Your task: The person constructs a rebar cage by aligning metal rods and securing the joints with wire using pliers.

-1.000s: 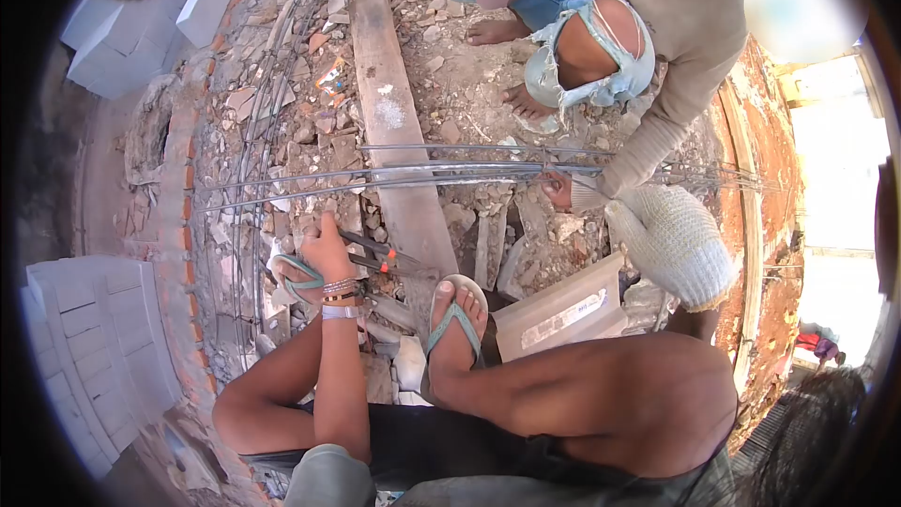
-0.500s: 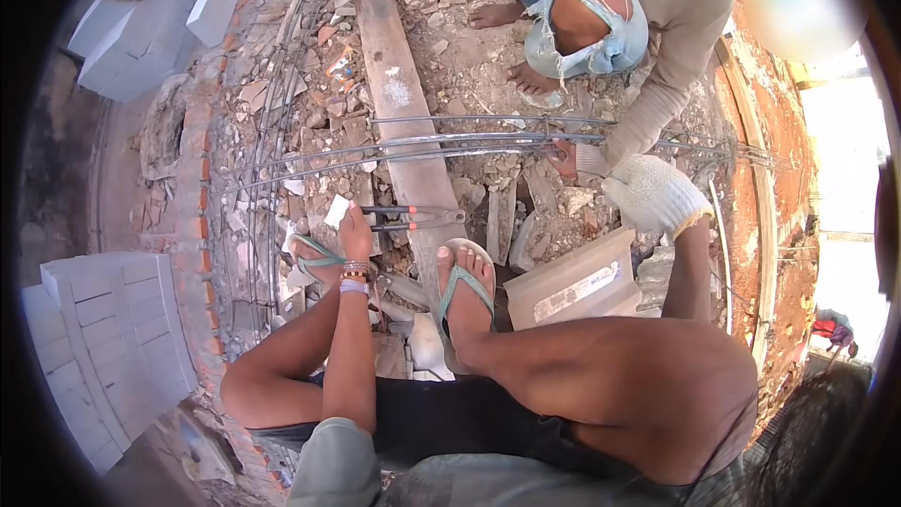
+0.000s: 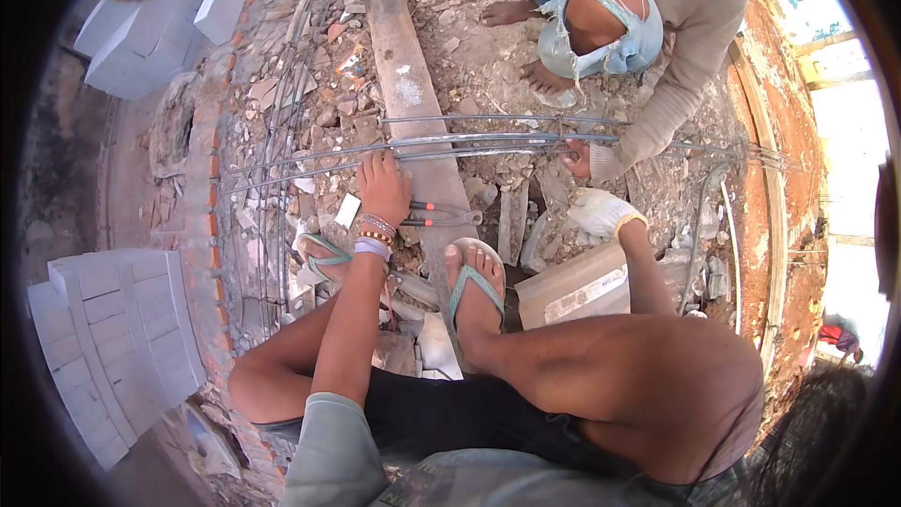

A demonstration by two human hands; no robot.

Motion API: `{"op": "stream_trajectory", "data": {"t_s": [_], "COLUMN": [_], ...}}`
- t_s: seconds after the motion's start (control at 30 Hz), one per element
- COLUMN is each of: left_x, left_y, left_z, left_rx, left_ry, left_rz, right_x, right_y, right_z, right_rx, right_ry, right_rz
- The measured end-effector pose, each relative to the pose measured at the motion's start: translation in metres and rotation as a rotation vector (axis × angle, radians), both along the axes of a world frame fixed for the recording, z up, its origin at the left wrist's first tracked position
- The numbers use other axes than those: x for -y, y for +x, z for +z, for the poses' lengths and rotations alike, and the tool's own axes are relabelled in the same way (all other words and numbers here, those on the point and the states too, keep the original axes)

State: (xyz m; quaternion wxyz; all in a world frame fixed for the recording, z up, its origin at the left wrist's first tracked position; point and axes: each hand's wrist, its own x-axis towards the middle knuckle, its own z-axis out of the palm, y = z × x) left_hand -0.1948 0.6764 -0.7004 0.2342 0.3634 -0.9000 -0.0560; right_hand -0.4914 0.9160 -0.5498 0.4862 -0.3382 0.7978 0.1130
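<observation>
My left hand (image 3: 384, 186), bare with bracelets at the wrist, lies with fingers extended at the lower steel rods (image 3: 497, 143). Beneath and beside it are pliers (image 3: 443, 215) with black and orange handles, resting across a wooden plank (image 3: 405, 75). A small white piece (image 3: 347, 210) is left of the hand. My right hand (image 3: 599, 212), in a white knitted glove, hovers over the rubble near a beige ridged piece (image 3: 574, 289); its fingertips are too unclear to read. A co-worker's hand (image 3: 578, 159) touches the rods from the far side.
A co-worker in torn jeans (image 3: 615, 33) squats across the rods. Grey blocks (image 3: 122, 319) are stacked at the left, with more blocks (image 3: 155, 33) at the upper left. A brick edge (image 3: 214, 197) runs beside broken rubble. Long timber (image 3: 765, 188) lies at the right.
My left hand has moved up and right from beside the plier handles to the rods, its fingers now extended. My gloved right hand has shifted left and slightly down.
</observation>
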Motion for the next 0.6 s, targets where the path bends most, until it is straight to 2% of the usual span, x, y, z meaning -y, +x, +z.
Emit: {"op": "stream_trajectory", "data": {"t_s": [0.07, 0.2, 0.3, 0.4, 0.5, 0.6], "left_x": [0.018, 0.042, 0.048, 0.054, 0.055, 0.062], "left_y": [0.001, -0.005, -0.006, -0.007, -0.007, -0.007], "left_z": [-0.011, -0.009, -0.020, -0.033, -0.039, -0.035], "left_rx": [0.017, 0.064, 0.037, -0.066, -0.117, -0.126], "left_ry": [0.015, 0.391, 0.429, 0.461, 0.425, 0.496], "left_rz": [-0.122, -0.132, -0.124, -0.123, -0.124, -0.136], "right_x": [0.002, 0.007, 0.008, 0.011, 0.000, -0.009], "right_y": [0.004, 0.013, 0.016, 0.011, 0.000, -0.008], "right_z": [-0.009, -0.025, -0.036, -0.035, -0.042, -0.049], "right_rx": [0.043, 0.150, 0.242, 0.369, 0.429, 0.358], "right_ry": [-0.060, -0.187, -0.199, -0.082, -0.134, -0.205], "right_rz": [-0.105, -0.306, -0.423, -0.499, -0.543, -0.591]}}
